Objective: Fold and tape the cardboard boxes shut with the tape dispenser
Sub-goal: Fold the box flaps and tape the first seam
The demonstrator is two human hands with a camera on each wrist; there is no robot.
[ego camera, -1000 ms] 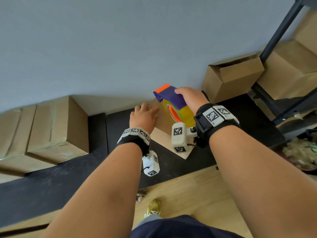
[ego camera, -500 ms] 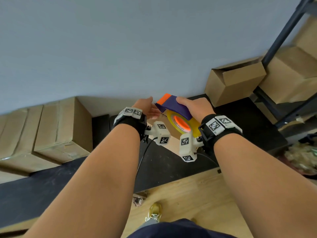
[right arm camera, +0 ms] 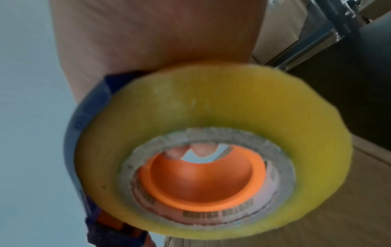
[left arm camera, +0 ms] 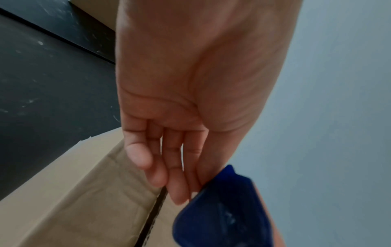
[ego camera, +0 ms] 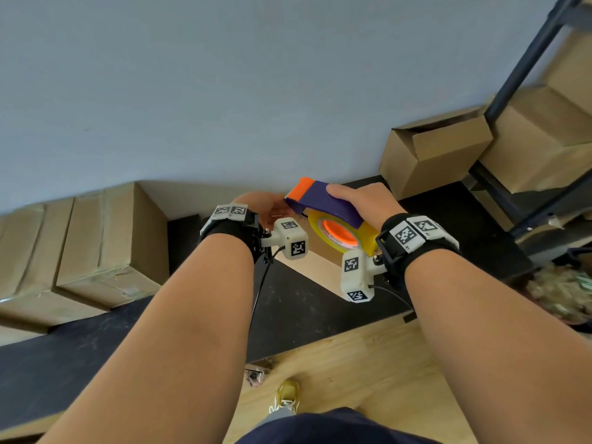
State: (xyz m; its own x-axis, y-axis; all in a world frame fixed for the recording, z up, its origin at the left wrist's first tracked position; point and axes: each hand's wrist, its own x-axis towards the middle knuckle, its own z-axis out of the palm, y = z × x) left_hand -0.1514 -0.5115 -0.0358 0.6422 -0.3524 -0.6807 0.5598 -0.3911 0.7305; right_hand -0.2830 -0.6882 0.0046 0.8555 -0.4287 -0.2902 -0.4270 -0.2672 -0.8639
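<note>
My right hand (ego camera: 362, 203) grips the purple tape dispenser (ego camera: 323, 203) from above; its orange front end (ego camera: 302, 187) points left and the yellow tape roll (ego camera: 339, 232) hangs under it. In the right wrist view the yellow tape roll (right arm camera: 211, 133) fills the frame, with fingertips (right arm camera: 203, 150) showing through its orange core. My left hand (ego camera: 269, 206) is raised beside the dispenser's front end, its fingers (left arm camera: 169, 167) loosely extended and touching the blue dispenser body (left arm camera: 222, 208). The cardboard box (ego camera: 320, 267) lies below both hands, with a dark seam (left arm camera: 152, 217) between its top flaps.
Closed cardboard boxes (ego camera: 96, 245) are stacked at the left. An open box (ego camera: 432, 152) stands against the grey wall at the back right, beside a black shelf frame (ego camera: 519, 75) holding more boxes (ego camera: 544, 139). A black mat (ego camera: 304, 309) covers the wooden floor (ego camera: 352, 363).
My left hand has lifted off the box top and come up to the dispenser's front end. The right hand has raised the dispenser a little off the box.
</note>
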